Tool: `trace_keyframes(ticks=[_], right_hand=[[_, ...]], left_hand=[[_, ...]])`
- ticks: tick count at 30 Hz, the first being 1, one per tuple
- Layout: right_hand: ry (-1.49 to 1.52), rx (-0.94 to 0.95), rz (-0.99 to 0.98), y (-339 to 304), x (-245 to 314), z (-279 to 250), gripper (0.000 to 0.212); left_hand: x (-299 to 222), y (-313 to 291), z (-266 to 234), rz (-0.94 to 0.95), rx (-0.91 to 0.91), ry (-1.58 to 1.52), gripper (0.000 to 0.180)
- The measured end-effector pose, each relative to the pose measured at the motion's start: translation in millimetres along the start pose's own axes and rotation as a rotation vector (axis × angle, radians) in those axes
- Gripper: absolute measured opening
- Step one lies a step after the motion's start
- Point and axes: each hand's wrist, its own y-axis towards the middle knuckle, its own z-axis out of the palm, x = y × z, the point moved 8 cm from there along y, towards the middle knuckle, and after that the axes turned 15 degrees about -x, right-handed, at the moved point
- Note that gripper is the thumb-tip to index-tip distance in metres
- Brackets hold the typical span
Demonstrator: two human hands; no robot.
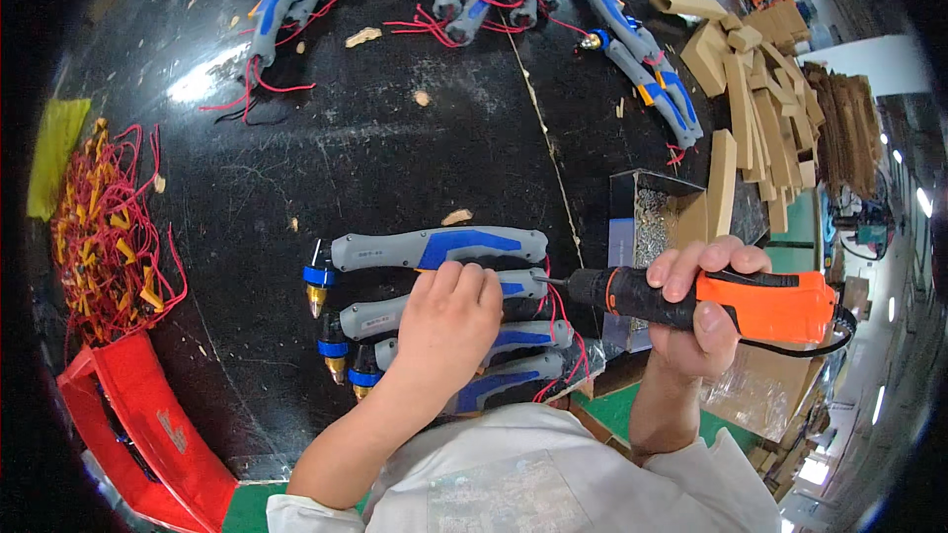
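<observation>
Grey-blue handle point(378, 317) between neighbours point(395, 250), near table point(336, 168) edge

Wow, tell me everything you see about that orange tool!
The orange power screwdriver looks plastic, with a black front section, an orange ring around it and a thin bit. A black cord loops at its back. It points left, gripped in the right hand. The bit's tip is at the right end of a grey-and-blue handle.

Grey-and-blue handles point(439, 249) at centre; orange-and-black driver point(775, 306), three o'clock; red box point(163, 424), eight o'clock; black table point(296, 173), scuffed whitish.
</observation>
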Motion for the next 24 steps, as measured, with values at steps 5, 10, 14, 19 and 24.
trace_keyframes(ticks=[5,10,14,19,24], right_hand=[[-0.021,-0.034,0.003,4.4,-10.1,-7.9,0.047],[-0.026,0.286,0.093,8.9,-22.9,17.8,0.04],[0.023,0.617,0.204,15.4,-22.7,58.1,0.014],[-0.089,0.347,0.316,15.2,-47.1,55.9,0.033],[-0.422,0.308,0.299,15.4,-43.8,60.1,0.027]], left_hand=[[-0.4,2.8,13.9,0.024,-0.025,0.149,0.045],[6.7,1.6,13.5,-0.071,-0.038,0.02,0.042],[5.3,6.3,8.1,-0.041,-0.098,-0.003,0.038],[6.2,9.1,7.6,-0.092,-0.071,-0.025,0.037],[7.9,6.1,9.9,-0.079,-0.078,-0.03,0.036]])
